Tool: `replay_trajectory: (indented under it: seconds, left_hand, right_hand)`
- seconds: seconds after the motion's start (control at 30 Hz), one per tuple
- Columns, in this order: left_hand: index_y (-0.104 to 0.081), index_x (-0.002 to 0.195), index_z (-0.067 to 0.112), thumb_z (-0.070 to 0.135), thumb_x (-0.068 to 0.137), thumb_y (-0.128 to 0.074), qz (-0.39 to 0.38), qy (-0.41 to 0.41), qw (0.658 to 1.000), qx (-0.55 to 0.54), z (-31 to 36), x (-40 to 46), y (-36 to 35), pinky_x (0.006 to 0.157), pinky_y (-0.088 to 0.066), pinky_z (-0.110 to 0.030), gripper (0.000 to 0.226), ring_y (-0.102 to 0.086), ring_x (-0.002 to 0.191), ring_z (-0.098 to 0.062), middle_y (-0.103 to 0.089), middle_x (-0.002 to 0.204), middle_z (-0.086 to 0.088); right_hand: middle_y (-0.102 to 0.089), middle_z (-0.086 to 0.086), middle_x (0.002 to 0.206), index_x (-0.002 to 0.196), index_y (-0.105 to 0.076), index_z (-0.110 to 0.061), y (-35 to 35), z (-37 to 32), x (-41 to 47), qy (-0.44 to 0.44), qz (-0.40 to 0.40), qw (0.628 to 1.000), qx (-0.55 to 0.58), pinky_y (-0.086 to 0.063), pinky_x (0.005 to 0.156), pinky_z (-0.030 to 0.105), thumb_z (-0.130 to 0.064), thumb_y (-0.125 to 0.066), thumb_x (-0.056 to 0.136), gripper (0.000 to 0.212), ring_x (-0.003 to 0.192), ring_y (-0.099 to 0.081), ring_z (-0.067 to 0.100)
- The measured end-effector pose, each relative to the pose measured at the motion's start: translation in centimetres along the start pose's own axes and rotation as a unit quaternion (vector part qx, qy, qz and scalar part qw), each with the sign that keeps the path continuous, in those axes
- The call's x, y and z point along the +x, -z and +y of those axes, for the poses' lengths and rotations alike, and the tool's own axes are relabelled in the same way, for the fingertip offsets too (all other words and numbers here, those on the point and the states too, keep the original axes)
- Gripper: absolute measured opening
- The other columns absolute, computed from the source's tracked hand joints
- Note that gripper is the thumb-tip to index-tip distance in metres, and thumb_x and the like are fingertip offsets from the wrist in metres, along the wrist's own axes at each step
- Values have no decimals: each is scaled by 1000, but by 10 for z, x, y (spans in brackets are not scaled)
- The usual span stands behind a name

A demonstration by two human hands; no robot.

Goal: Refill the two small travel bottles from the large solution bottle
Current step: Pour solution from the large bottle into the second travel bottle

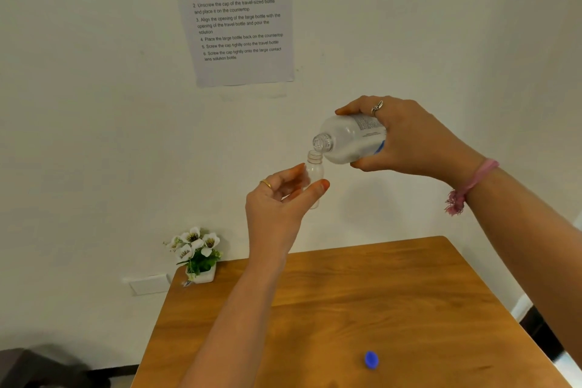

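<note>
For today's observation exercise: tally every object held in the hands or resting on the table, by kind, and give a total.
Bottles: 2, large solution bottle in the right hand, small travel bottle in the left hand
Caps: 1, blue cap on the table
Potted plants: 1, flower pot
Total: 4

**White wall, wooden table, a paper above**

I face a plain white wall (94,104) in soft, even light. My landmark is the wooden table (362,293), its warm brown top pushed against that wall. High above the table hangs a printed instruction sheet (236,16). At the table's far left corner sits a small white pot of white flowers (196,253). Just left of that corner, a white wall plate (149,284). Below the table's left edge, dark floor (47,368).
</note>
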State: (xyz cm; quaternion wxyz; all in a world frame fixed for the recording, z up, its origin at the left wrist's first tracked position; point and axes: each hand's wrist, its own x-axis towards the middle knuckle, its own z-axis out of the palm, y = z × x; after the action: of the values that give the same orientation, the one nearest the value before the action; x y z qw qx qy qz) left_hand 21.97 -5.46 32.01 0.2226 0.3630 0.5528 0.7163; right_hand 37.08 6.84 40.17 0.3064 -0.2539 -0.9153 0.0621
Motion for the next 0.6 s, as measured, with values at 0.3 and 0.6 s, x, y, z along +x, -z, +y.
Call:
replay_trajectory:
  seconds: [0.3, 0.6]
  left_hand:
    - [-73, 102, 20, 16, 67, -86, 3, -2, 1000, -8, 3, -2, 3, 73, -55, -16, 37, -70, 89, -8, -75, 95, 4]
    - [-73, 103, 18, 18, 68, -85, 4, -2, 1000, -4, 1, -2, 4, 74, -56, -19, 38, -70, 90, -10, -75, 96, 4]
  right_hand:
    - [-60, -12, 115, 123, -51, -35, 5, -9, 2, 17, 5, 999, -42, -51, 81, 43, -26, -77, 67, 63, 102, -53, 14]
    - [-59, -10, 118, 125, -50, -33, 4, -11, 4, 27, 5, 997, -66, -51, 82, 38, -26, -77, 69, 63, 104, -52, 14]
